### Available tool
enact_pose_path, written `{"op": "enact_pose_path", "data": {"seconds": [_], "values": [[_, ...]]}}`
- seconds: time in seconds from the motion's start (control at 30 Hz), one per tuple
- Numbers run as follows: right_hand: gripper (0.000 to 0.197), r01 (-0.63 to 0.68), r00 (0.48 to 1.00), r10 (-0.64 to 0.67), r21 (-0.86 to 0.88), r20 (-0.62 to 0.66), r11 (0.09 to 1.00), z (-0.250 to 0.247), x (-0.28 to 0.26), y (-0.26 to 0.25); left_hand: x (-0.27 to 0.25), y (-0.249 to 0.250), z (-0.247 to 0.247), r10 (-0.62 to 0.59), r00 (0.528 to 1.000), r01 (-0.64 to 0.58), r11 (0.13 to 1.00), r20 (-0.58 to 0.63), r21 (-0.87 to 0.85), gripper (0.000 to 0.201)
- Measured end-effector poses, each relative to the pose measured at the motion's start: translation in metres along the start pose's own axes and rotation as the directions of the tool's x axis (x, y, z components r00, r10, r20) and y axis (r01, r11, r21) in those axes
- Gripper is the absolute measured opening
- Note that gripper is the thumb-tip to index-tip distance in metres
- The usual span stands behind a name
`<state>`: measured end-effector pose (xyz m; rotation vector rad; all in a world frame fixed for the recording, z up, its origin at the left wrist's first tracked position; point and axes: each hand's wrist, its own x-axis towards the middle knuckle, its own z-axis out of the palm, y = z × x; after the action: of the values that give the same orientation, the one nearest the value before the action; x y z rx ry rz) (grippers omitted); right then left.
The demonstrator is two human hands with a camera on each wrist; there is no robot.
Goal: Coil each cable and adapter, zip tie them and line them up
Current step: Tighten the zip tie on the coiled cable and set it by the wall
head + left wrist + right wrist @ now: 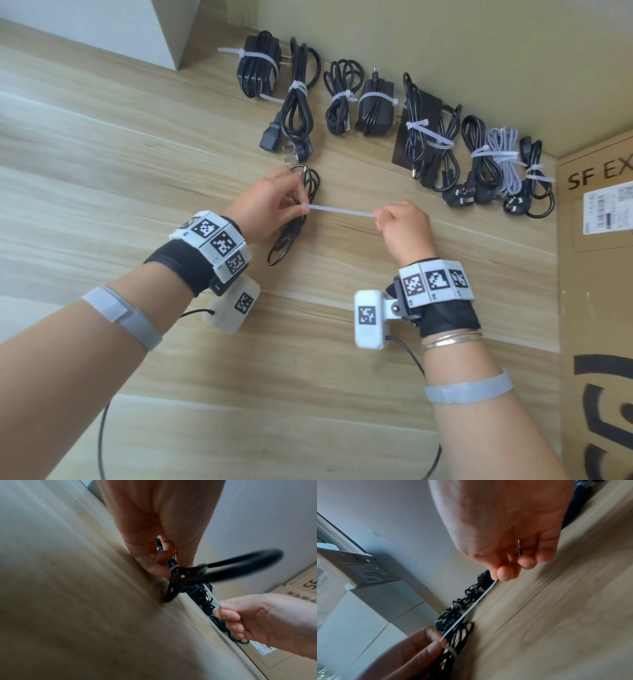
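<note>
Presently my left hand (pixel 270 202) pinched the thin black coiled cable (pixel 296 219) at its waist, fingers curled round the gathered strands right beside the head of the white nylon zip tie (pixel 340 209). My right hand (pixel 402 226) was clenched on the tie's free tail, drawn out straight and taut between the two hands. The coil lay on the pale wood-grain floor (pixel 137 154), near the row of already tied black cables and adapters (pixel 370 102) along the wall; a brown cardboard box (pixel 596 274) stood at the row's right end.

Handling notes, my judgement: the cable looked light, limp and springy, so the loops would splay if the waist grip slackened before the tie locked. The tail looked smooth and narrow, likely to slip through fingertips; holding it near its end across the finger seemed safest. Best hold on the bundle was the cinched middle, not the loose end loops.
</note>
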<state>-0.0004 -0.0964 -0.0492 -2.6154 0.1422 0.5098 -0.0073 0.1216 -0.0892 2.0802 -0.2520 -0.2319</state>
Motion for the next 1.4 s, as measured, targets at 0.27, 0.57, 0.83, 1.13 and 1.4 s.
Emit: {"op": "enact_pose_path", "data": {"seconds": [0.27, 0.57, 0.83, 1.13, 1.4], "values": [[0.029, 0.085, 0.959, -0.111, 0.108, 0.262, 0.991, 0.005, -0.010, -0.043, 0.006, 0.004, 0.002, 0.054, 0.995, -0.064, 0.990, 0.084, 0.124, 0.010], [0.029, 0.140, 0.985, -0.139, -0.004, 0.104, 0.990, 0.007, -0.024, -0.065, -0.001, 0.019, -0.005, 0.077, 0.987, -0.085, 0.995, 0.141, 0.055, 0.013], [0.028, 0.134, 0.986, -0.127, -0.069, 0.104, 0.989, -0.017, -0.054, -0.074, -0.012, 0.045, -0.003, 0.034, 0.970, -0.053, 0.996, 0.243, 0.071, 0.022], [0.025, 0.099, 0.992, -0.096, -0.036, 0.084, 0.994, -0.033, -0.067, -0.061, -0.017, 0.078, -0.016, -0.002, 0.958, -0.051, 0.983, 0.287, 0.176, 0.007], [0.021, 0.041, 0.999, -0.035, 0.178, -0.037, 0.983, -0.049, -0.096, -0.063, -0.028, 0.118, -0.018, -0.011, 0.992, 0.005, 0.999, 0.125, 0.045, 0.018]]}}
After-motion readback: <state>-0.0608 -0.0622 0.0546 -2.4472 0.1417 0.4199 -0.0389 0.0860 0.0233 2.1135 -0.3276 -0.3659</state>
